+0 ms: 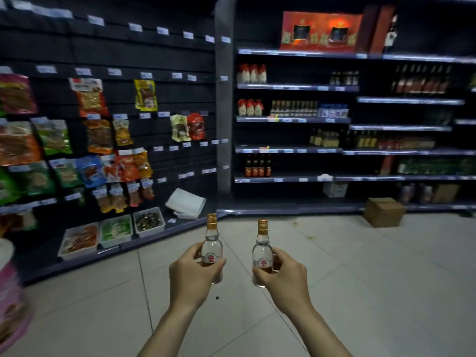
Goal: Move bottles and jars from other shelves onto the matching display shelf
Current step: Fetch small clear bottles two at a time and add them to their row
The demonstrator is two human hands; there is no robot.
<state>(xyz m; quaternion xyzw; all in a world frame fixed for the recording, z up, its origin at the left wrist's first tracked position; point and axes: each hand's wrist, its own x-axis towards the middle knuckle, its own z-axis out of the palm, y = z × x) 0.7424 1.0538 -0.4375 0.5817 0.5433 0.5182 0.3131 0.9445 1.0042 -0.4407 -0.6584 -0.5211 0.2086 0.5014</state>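
Observation:
I hold two small clear glass bottles with gold caps and red-and-white labels, both upright over the tiled floor. My left hand (192, 275) grips the left bottle (212, 243) around its lower body. My right hand (284, 276) grips the right bottle (262, 247) the same way. Ahead and to the right stands a dark shelf unit (291, 150) with rows of bottles and jars; a row of similar small clear bottles (293, 108) stands on its middle shelf. The bottles' bases are partly hidden by my fingers.
A wall of hanging snack packets (90, 140) fills the left, with white bins (116, 230) along its base. A cardboard box (383, 211) sits on the floor near the shelves at right. A pink object (10, 300) is at the left edge.

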